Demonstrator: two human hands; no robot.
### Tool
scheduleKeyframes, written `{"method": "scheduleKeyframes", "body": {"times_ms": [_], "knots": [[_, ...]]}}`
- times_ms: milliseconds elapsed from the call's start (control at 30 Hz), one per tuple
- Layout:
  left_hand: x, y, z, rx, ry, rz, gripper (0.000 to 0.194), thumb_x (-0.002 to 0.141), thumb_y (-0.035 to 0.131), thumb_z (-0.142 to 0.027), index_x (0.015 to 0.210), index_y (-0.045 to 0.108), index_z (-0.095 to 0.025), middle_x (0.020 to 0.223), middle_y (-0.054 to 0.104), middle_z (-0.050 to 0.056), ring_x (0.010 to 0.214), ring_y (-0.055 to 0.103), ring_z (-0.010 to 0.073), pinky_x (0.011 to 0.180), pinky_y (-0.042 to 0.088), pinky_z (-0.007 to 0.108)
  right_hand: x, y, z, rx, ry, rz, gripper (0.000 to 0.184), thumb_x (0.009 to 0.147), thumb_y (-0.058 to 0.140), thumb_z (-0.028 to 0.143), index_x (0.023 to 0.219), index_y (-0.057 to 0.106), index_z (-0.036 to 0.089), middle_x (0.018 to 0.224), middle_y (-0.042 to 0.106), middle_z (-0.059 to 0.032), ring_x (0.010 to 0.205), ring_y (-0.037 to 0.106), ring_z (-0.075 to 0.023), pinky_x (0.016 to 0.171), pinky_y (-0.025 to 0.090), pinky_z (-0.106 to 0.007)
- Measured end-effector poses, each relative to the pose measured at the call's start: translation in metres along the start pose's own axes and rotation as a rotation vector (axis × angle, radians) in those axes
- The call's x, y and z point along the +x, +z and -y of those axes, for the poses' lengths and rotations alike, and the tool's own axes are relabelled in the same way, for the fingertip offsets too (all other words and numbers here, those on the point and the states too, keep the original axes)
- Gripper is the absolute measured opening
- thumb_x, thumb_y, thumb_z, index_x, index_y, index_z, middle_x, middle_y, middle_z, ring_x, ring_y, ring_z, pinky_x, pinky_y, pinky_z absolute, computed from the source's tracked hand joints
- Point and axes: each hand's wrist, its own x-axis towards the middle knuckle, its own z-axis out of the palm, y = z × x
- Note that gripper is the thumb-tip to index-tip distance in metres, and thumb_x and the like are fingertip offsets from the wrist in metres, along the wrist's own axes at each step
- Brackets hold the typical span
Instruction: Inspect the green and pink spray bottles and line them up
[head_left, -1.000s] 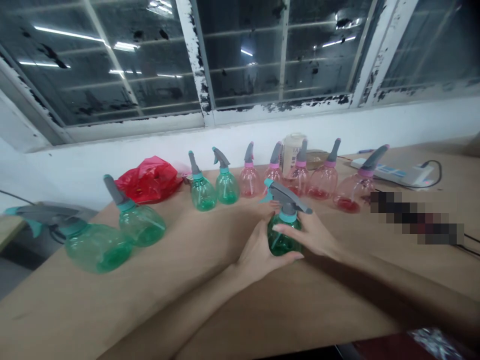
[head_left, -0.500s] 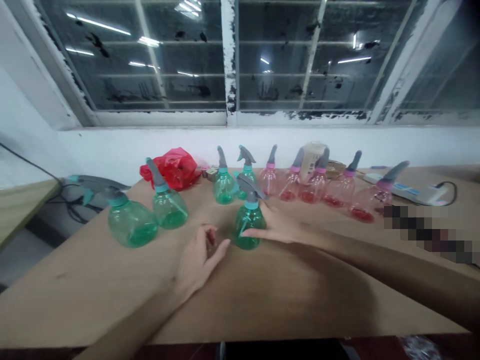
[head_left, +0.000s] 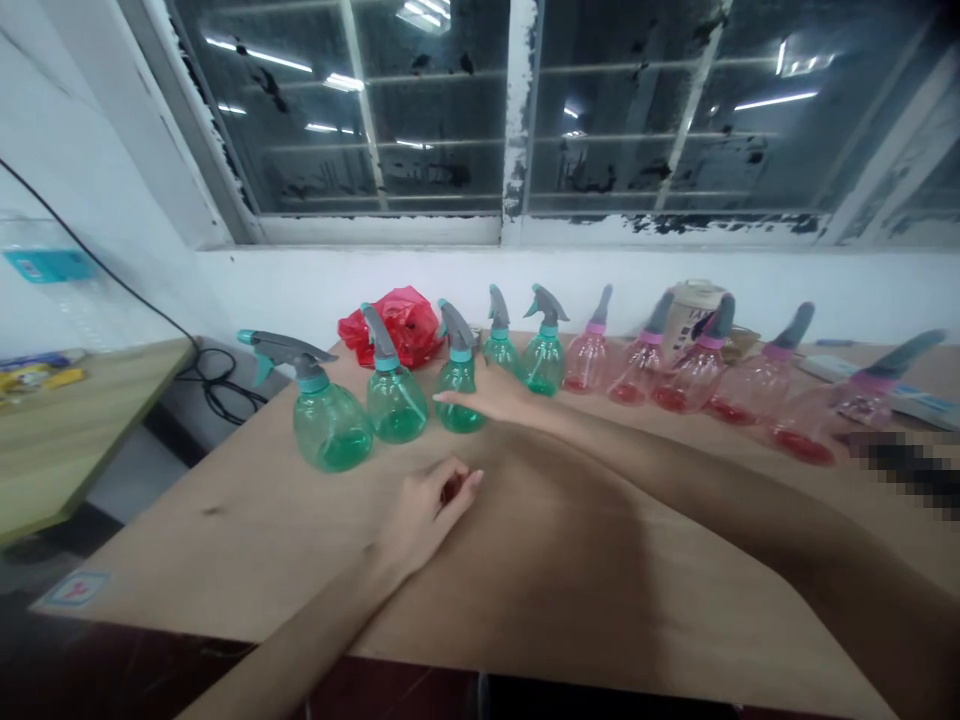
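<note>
My right hand [head_left: 499, 392] is wrapped around a green spray bottle [head_left: 459, 385], its thumb across the front. The bottle stands upright on the table, its grey trigger head angled up to the left. My left hand [head_left: 431, 505] rests low over the wooden table, fingers curled in and thumb beside them, with nothing visible in it. To the left of the held bottle are two more green spray bottles, a nearer one [head_left: 330, 430] and another one [head_left: 396, 400]. Behind and to the right stand a small green bottle [head_left: 501, 350] and a further green bottle [head_left: 542, 362].
Several pink spray bottles [head_left: 585, 362] with red liquid line the right side. A red plastic bag [head_left: 405, 325] lies by the wall, and a pale canister [head_left: 694, 315] stands behind the pink bottles. A power strip [head_left: 922, 405] sits far right; black cables [head_left: 229, 385] hang at the left.
My right hand has carried the green bottle back and left, into line with the other green ones. The view has turned left. My left hand's fingers and thumb have drawn closer together.
</note>
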Motion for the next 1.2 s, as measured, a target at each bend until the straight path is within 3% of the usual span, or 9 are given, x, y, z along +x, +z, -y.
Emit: {"method": "scheduleKeyframes", "body": {"times_ms": [200,433,500,567,667,767,867,1033,1200], "knots": [[0.001,-0.001,-0.001,-0.009,-0.025,0.038,0.032,0.090,0.040,-0.042,0.071,0.048,-0.019,0.058,0.045,-0.007,0.055,0.044,0.0094,0.056,0.032,0.022,0.015,0.008,0.003,0.022,-0.003,-0.038,0.095,0.069,0.051,0.071,0.134,0.027,0.006,0.135,0.039,-0.0266,0.116,0.049,-0.0387,0.090,0.043,-0.045],[0.002,-0.001,-0.003,0.018,-0.057,0.051,0.034,0.091,0.038,-0.043,0.069,0.047,-0.019,0.058,0.043,-0.006,0.055,0.043,0.0102,0.056,0.032,0.023,0.009,0.008,0.010,-0.031,-0.036,-0.153,0.095,0.070,0.048,0.072,0.136,0.026,0.007,0.132,0.042,-0.0254,0.107,0.054,-0.0379,0.080,0.048,-0.044],[0.002,-0.001,-0.003,0.022,-0.061,0.071,0.035,0.091,0.037,-0.044,0.069,0.046,-0.019,0.057,0.044,-0.006,0.056,0.044,0.0106,0.057,0.032,0.023,0.001,-0.001,0.006,-0.061,-0.046,-0.205,0.083,0.073,0.042,0.073,0.127,0.041,0.009,0.120,0.054,-0.0213,0.099,0.059,-0.0344,0.076,0.048,-0.042],[0.003,-0.002,-0.004,0.027,-0.067,0.086,0.035,0.091,0.035,-0.044,0.069,0.046,-0.019,0.057,0.044,-0.006,0.056,0.045,0.0110,0.058,0.033,0.023,-0.006,-0.015,-0.004,-0.108,-0.019,-0.218,0.064,0.079,0.037,0.069,0.104,0.058,0.014,0.097,0.065,-0.0140,0.089,0.063,-0.0295,0.073,0.047,-0.038],[0.004,-0.001,-0.005,0.037,-0.070,0.090,0.036,0.091,0.035,-0.045,0.069,0.046,-0.019,0.057,0.044,-0.006,0.056,0.046,0.0113,0.057,0.032,0.024,-0.010,-0.036,-0.023,-0.175,0.089,-0.221,0.051,0.084,0.036,0.062,0.080,0.062,0.019,0.074,0.067,-0.0078,0.078,0.064,-0.0254,0.069,0.045,-0.034],[0.004,-0.001,-0.006,0.046,-0.063,0.079,0.036,0.091,0.035,-0.044,0.068,0.046,-0.019,0.057,0.044,-0.006,0.057,0.046,0.0116,0.058,0.033,0.024,-0.003,-0.050,-0.039,-0.175,0.172,-0.266,0.048,0.085,0.038,0.060,0.095,0.060,0.018,0.082,0.069,-0.0089,0.083,0.064,-0.0250,0.068,0.044,-0.032],[0.004,-0.001,-0.007,0.062,-0.059,0.068,0.034,0.091,0.035,-0.043,0.070,0.048,-0.019,0.059,0.047,-0.005,0.059,0.048,0.0121,0.059,0.034,0.024,0.012,-0.052,-0.042,-0.152,0.217,-0.263,0.062,0.080,0.039,0.067,0.113,0.053,0.016,0.091,0.069,-0.0117,0.088,0.064,-0.0263,0.066,0.044,-0.031],[0.002,0.001,-0.008,0.108,-0.034,0.053,0.032,0.091,0.037,-0.042,0.074,0.051,-0.019,0.061,0.048,-0.005,0.058,0.049,0.0120,0.059,0.035,0.024,0.029,-0.045,-0.034,-0.149,0.234,-0.201,0.069,0.075,0.041,0.072,0.106,0.060,0.013,0.095,0.068,-0.0176,0.091,0.063,-0.0328,0.067,0.045,-0.036],[0.001,0.002,-0.007,0.166,0.002,0.061,0.031,0.091,0.037,-0.041,0.075,0.052,-0.019,0.062,0.051,-0.004,0.058,0.050,0.0120,0.059,0.037,0.025,0.008,-0.049,-0.033,-0.181,0.207,-0.169,0.060,0.080,0.041,0.064,0.107,0.059,0.014,0.096,0.067,-0.0178,0.094,0.062,-0.0329,0.072,0.046,-0.039]]}}
